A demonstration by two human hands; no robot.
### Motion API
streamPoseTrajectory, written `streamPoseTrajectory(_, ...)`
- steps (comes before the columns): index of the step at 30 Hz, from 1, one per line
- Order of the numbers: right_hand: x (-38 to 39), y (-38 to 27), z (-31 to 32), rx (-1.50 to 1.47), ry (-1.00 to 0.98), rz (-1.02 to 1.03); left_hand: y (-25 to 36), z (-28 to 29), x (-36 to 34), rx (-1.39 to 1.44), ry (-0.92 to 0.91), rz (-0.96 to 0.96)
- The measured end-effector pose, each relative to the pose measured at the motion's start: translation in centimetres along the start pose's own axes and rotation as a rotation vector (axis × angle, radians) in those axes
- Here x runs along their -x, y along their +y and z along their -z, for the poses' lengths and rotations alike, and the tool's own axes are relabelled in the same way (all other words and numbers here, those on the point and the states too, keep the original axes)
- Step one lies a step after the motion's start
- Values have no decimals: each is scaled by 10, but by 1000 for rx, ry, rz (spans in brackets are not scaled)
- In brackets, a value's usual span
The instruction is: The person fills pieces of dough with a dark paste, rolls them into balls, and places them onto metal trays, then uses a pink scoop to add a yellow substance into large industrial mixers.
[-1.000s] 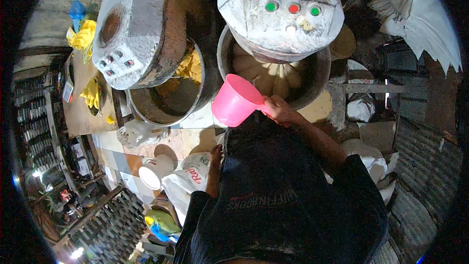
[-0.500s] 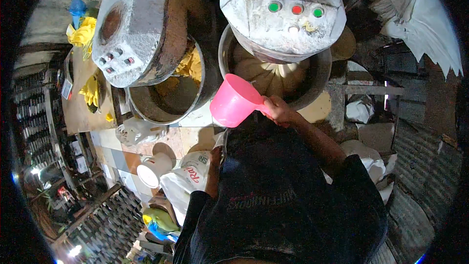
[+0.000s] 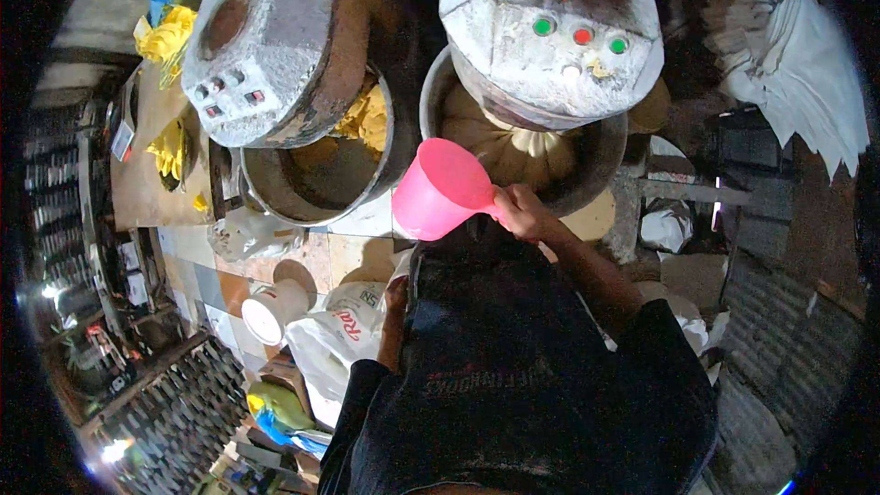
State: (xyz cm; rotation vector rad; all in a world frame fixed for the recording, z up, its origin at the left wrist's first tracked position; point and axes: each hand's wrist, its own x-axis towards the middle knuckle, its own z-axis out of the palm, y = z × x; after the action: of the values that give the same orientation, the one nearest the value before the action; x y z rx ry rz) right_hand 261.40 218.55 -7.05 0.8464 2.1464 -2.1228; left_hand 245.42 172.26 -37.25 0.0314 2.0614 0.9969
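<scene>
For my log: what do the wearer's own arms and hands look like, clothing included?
The left hand and right hand are bare, with no gloves. The left sleeve and right sleeve are plain black, ending near the elbows, and match the dark top. The left hand is too dim for finer detail.

Looking down onto a tiled floor (image 3: 209, 286), patched in white, grey and brown squares. Spotting a white bucket (image 3: 277, 310) standing on it, right beside a white sack (image 3: 319, 356) with red print, and a crumpled plastic bag (image 3: 258, 235) farther off. Over left, seeing a brown table (image 3: 147, 200) carrying a yellow heap (image 3: 167, 150) and, near its corner, a small yellow scrap (image 3: 201, 203).
</scene>
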Motion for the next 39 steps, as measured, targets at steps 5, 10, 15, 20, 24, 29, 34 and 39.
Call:
streamPoseTrajectory(5,-16,-74,2,348,102,263,-6,19,21,342,-74,142)
streamPoseTrajectory(10,-34,-183,-8,580,163,352,16,50,33,407,64,297)
streamPoseTrajectory(15,-78,-273,-33,569,150,340,-21,93,28,432,212,289)
streamPoseTrajectory(20,-175,-326,-60,145,210,293,-110,168,25,524,262,217)
streamPoseTrajectory(24,-262,-368,-72,647,185,591,-153,230,20,860,290,65)
streamPoseTrajectory(29,-344,-395,-124,172,404,67,-152,300,22,913,418,388)
streamPoseTrajectory(34,-346,-432,-27,1448,614,212,-141,378,-16,1088,401,230)
streamPoseTrajectory(39,-405,-509,-229,631,902,956,-88,498,-48,932,600,212)
